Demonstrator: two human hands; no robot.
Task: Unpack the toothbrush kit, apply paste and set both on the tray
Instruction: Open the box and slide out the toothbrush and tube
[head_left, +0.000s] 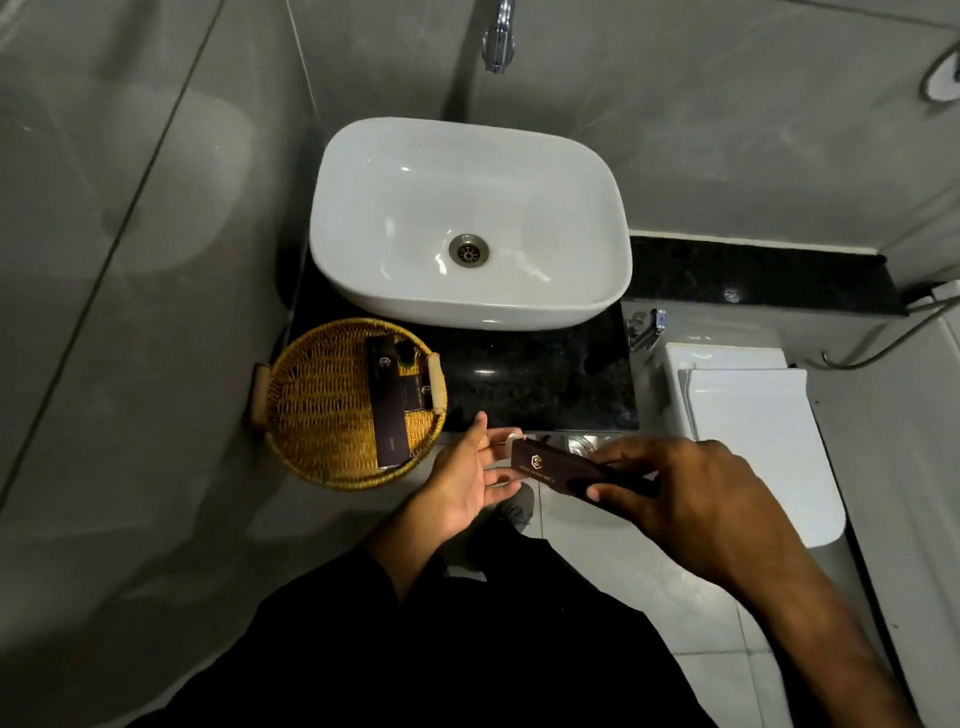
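Observation:
A dark brown toothbrush kit box (558, 470) with a gold logo is held level in front of the black counter's front edge. My right hand (691, 499) grips its right end from above. My left hand (470, 467) is at the box's left end, fingers spread, fingertips touching the pale opened flap there. The round wicker tray (317, 415) with two wooden handles sits on the counter's left corner, just left of my left hand.
Inside the tray lie a long dark box (387, 402), a small dark box (415, 395) and a small green item. A white basin (470, 223) sits behind on the black counter (530, 384), a chrome tap above it. A white toilet (753, 421) stands at the right.

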